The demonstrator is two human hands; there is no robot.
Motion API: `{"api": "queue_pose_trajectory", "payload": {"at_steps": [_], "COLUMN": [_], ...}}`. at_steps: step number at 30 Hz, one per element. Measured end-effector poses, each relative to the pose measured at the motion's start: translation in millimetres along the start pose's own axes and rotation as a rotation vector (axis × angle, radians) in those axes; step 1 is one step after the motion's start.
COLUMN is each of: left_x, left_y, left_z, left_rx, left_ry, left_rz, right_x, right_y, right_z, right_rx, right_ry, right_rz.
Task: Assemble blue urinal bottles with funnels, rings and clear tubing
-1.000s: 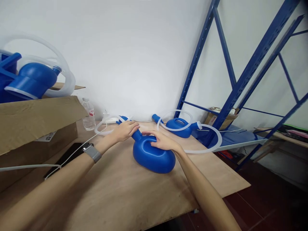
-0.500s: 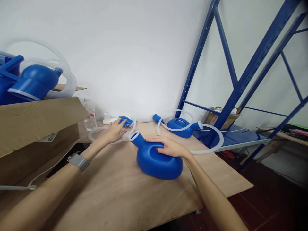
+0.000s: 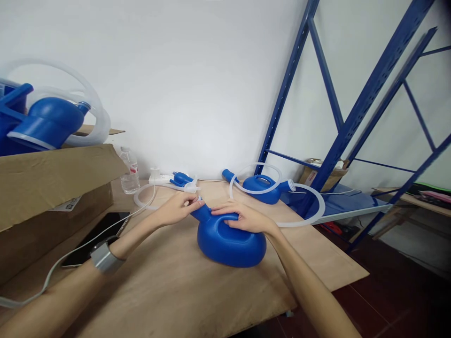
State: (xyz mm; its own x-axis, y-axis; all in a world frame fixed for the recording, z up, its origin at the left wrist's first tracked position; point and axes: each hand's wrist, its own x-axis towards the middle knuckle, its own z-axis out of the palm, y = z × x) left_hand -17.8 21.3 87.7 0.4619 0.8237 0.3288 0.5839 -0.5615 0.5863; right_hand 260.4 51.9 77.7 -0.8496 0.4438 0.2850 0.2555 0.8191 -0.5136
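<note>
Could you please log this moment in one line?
left hand: at neck of rounded blue plastic jug | right hand: on jug's top | second blue plastic jug, whitish flexible tube: behind, right

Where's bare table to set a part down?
Bare: tabletop nearside of the held blue jug; right corner, between right forearm and white tube. Crowded: back edge, with second jug and blue fitting; left, with box and phone.

Looks like workshop or storeroom: blue metal racking [image 3: 384, 70], open cardboard box [image 3: 59, 180], plain wooden worktable [image 3: 169, 291].
</note>
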Motion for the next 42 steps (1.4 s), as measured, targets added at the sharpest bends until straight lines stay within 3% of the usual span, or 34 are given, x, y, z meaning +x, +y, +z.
{"api": "queue_pose_trajectory", "payload": {"at_steps": [4, 15, 26, 38, 42], "left_x": [-2, 1, -11, -9, -15], "left_y": [-4, -13, 7, 14, 23], "left_z": [-1.4, -5.9, -39.7, -42.7, -35.6], "left_rx": [-0.032, -0.402, -0.078, -0.008, 0.167], "left_ry": [-0.066, -0.196, -0.382, -0.373, -0.293], "left_rz": [0.01, -0.063, 0.039, 0.029, 0.037], "right_x": [-1, 2, 0, -1, -1], "right_y": [2, 3, 0, -3, 0], "right_z": [-1, 0, 3, 1, 2], "right_rx": [0.037, 0.075, 0.111, 0.072, 0.088], "right_ry": [-0.05, -0.046, -0.09, -0.127, -0.119], "right_rz": [-0.042, -0.053, -0.071, -0.02, -0.02]}}
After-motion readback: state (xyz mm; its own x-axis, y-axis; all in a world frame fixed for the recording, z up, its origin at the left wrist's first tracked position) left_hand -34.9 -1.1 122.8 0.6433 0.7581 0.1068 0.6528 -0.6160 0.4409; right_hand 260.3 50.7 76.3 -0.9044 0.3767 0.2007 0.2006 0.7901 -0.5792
